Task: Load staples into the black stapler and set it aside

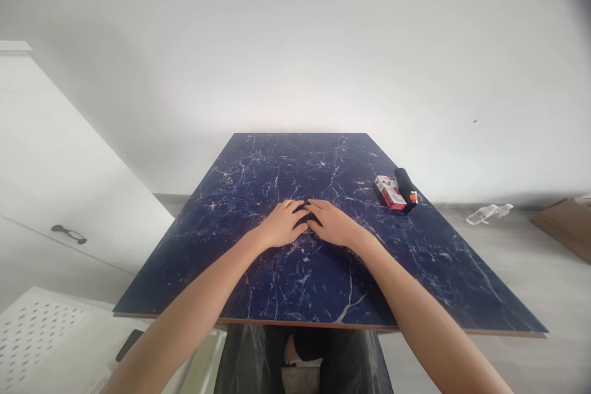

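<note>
Blue marbled tabletop point(295, 166) under left hand point(282, 224) and right hand point(335, 222), fingers loosely parted, small box point(390, 192) farther right

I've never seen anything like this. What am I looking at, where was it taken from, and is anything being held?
There is no machine here: these are a person's own bare hands. The single picture comes from a camera worn on their head, looking forward and down. The left hand and right hand rest on a dark blue marbled table, fingertips close together. I see nothing held in either. Toward the table's right edge lie a small red and white box and, beside it, a black item with an orange patch.
</note>
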Action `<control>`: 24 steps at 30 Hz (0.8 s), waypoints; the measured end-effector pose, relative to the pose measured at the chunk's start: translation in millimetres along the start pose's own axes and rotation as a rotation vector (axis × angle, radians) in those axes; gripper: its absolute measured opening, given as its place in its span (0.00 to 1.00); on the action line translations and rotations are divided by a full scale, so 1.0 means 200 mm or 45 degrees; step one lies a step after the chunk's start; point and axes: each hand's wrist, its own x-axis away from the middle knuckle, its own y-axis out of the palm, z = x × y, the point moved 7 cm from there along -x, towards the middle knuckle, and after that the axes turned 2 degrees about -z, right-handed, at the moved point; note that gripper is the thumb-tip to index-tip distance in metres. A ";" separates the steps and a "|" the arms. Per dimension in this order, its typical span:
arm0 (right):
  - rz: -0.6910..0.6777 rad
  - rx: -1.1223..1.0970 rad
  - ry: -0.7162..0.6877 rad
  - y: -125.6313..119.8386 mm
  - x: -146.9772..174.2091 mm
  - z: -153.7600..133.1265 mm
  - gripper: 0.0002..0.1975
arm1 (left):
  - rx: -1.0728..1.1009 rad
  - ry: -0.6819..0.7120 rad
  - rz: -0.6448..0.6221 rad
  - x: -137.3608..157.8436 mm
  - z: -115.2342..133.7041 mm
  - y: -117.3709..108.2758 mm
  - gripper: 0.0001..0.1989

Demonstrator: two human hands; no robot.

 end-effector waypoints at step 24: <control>0.035 0.058 -0.014 0.00 0.00 0.01 0.25 | -0.030 -0.024 0.022 -0.02 -0.02 0.01 0.32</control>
